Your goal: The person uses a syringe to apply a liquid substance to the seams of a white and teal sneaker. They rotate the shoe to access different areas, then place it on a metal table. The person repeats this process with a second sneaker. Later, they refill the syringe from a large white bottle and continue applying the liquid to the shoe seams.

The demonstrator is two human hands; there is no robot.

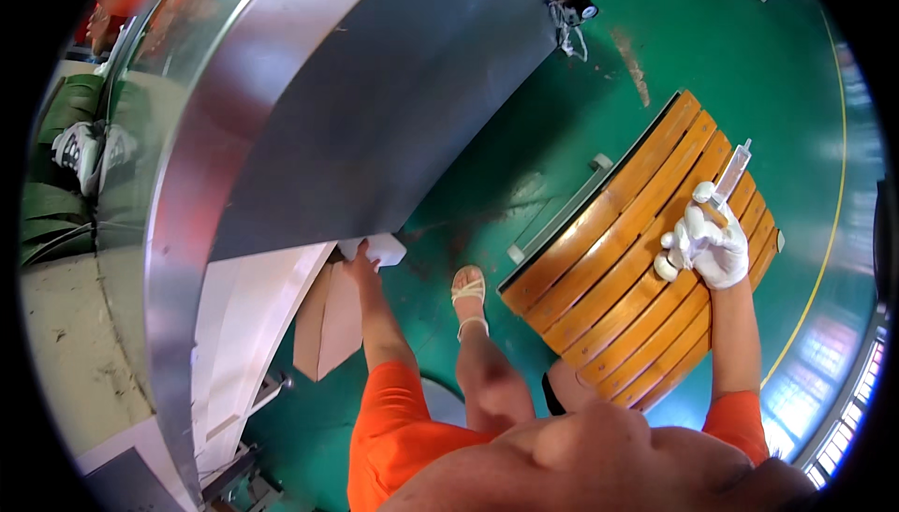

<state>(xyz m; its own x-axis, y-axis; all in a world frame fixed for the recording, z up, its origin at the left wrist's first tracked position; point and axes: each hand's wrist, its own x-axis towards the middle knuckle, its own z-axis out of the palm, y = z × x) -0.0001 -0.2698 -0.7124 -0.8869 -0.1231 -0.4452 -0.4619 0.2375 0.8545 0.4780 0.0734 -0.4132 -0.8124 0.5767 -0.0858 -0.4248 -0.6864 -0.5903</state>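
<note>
My left hand is bare and reaches to the left, under the edge of the grey panel. Its fingers look spread against a small white object, whose kind I cannot make out. My right hand wears a white glove and is raised over the slatted wooden bench. Closed in its fingers is a slim, pale rectangular tool with a narrow tip and a brown handle part. The tool points up and away from me.
The curved bench of orange-brown slats stands on my right. To the left rises a large dark grey panel with a shiny metal edge. A brown cardboard box sits below my left hand. Cables and a dark device lie beyond, on the green floor.
</note>
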